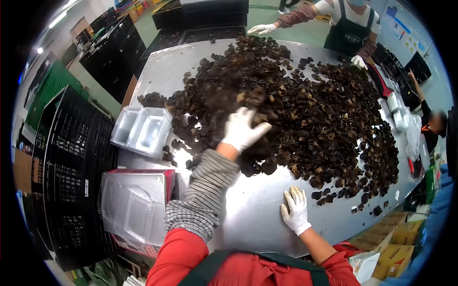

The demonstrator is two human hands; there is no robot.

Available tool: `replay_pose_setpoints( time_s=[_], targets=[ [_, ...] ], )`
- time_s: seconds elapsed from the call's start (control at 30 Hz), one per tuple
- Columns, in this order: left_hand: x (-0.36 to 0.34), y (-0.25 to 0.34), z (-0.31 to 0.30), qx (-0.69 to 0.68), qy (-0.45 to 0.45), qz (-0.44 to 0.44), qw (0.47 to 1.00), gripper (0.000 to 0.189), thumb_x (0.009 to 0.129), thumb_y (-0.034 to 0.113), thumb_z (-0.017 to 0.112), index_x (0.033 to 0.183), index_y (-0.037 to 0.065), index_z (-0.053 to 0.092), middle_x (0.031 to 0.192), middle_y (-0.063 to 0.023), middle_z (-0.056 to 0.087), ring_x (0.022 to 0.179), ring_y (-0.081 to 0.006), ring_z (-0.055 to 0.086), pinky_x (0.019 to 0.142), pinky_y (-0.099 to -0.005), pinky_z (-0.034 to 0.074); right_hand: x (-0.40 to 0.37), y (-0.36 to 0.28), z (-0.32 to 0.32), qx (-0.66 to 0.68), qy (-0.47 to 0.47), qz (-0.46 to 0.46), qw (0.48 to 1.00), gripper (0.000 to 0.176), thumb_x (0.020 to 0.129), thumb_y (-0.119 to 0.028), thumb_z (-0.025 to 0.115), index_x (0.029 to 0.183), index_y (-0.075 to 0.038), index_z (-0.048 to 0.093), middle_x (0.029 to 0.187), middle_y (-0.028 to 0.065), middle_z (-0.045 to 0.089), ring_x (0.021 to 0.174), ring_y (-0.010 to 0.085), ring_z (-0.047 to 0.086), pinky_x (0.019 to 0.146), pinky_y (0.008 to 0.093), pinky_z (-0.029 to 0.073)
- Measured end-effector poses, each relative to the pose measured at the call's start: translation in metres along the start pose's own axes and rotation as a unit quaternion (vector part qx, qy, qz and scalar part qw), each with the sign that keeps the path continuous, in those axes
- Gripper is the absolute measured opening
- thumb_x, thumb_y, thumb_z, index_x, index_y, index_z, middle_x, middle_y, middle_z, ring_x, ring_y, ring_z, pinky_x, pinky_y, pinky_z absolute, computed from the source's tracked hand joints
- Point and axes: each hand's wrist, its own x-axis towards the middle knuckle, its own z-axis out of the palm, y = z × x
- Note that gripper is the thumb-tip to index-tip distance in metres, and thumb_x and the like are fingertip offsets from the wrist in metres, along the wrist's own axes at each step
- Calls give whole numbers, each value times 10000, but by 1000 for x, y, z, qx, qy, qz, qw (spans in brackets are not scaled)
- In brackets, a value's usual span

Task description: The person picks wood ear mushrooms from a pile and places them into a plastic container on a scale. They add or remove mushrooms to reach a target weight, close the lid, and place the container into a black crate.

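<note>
A broad heap of dark wood ear mushrooms [305, 119] lies on the metal table [243, 209]. My left hand [242, 129], in a white glove and a striped sleeve cover, reaches over the near left part of the heap. Its thumb stands apart from the fingers, and I see nothing gripped in it. Just beyond the fingertips some mushrooms are smeared by motion. My right hand [296, 212], also gloved, rests flat on the bare metal in front of the heap, fingers stretched out and touching no mushrooms.
Clear plastic trays [151, 128] stand at the table's left, with a stack of clear lids [133, 205] nearer me. Black crates [71, 176] rise beyond that edge. Across the table a co-worker [352, 28] in gloves reaches over the heap. More packs [400, 112] lie at right.
</note>
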Motion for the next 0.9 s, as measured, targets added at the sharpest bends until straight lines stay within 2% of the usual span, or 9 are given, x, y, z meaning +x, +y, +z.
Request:
replay_pose_setpoints(
  time_s=[0.13, 0.17, 0.27, 0.37, 0.4, 0.47, 0.53, 0.73, 0.9],
  targets=[
    [-39, 45, 32, 2, -60, 17, 998, 697, 785, 553, 611, 1308, 102, 512, 1448, -198, 323, 1342, -420, 242, 1097, -481, 261, -1, 0, 2, -8, 1, -4, 1000, 495, 768, -201, 644, 1212, -15, 532, 1311, 221, 463, 1257, 386, 392, 1087, 524, 250],
    [-43, 39, 35, -9, -78, 36, 996, 745, 785, 583, 584, 1345, 103, 477, 1477, -216, 274, 1338, -403, 271, 1090, -502, 253, -2, 1, 3, -1, 7, 6, 1000, 497, 762, -196, 647, 1212, -17, 533, 1295, 218, 471, 1253, 385, 396, 1087, 525, 255],
    [-36, 15, 8, -112, 119, 129, 978, 401, 792, 275, 701, 1101, 29, 632, 1184, -183, 586, 1102, -305, 572, 931, -346, 462, -1, 4, 3, -14, -2, -10, 1000, 512, 754, -186, 651, 1222, -21, 525, 1281, 212, 481, 1243, 383, 409, 1086, 520, 263],
    [3, -31, -40, -89, 152, 19, 984, 261, 786, 170, 672, 986, 4, 652, 1042, -181, 633, 970, -297, 617, 832, -361, 488, -1, 2, 2, 12, 32, -10, 999, 484, 761, -184, 634, 1205, -21, 533, 1253, 212, 495, 1225, 380, 420, 1085, 513, 269],
    [15, -75, -32, 90, 243, 20, 966, 371, 814, 296, 651, 1059, 19, 640, 1148, -193, 594, 1065, -315, 570, 922, -383, 444, -1, 4, 3, 17, 37, -14, 999, 479, 763, -190, 632, 1201, -20, 536, 1248, 211, 498, 1216, 379, 424, 1083, 513, 270],
    [20, -105, -35, 149, 70, -230, 959, 758, 804, 622, 540, 1354, 106, 466, 1492, -239, 220, 1364, -404, 239, 1094, -472, 255, -2, 5, 5, 15, 28, -2, 999, 471, 767, -200, 628, 1195, -22, 542, 1239, 215, 503, 1200, 375, 432, 1082, 515, 272],
    [15, -99, -12, 108, -58, -329, 936, 861, 802, 718, 451, 1447, 161, 331, 1536, -228, 62, 1416, -398, 83, 1122, -533, 129, -3, 4, 4, 14, 27, 1, 1000, 469, 766, -202, 628, 1192, -24, 543, 1236, 219, 505, 1200, 374, 432, 1082, 517, 273],
    [-57, 41, 19, 142, -153, -80, 975, 850, 753, 663, 557, 1340, 55, 473, 1474, -236, 242, 1283, -438, 302, 1052, -531, 299, -2, 4, 3, 23, 47, -11, 999, 479, 772, -181, 631, 1215, -23, 541, 1250, 238, 500, 1212, 394, 434, 1088, 509, 273],
    [-150, 57, 21, 25, -130, 50, 990, 654, 771, 484, 658, 1255, 55, 554, 1446, -237, 315, 1275, -399, 352, 1042, -505, 323, -3, 4, 3, 19, 58, -23, 998, 448, 767, -193, 624, 1168, -10, 548, 1203, 250, 509, 1219, 424, 416, 1080, 518, 277]
  ],
)
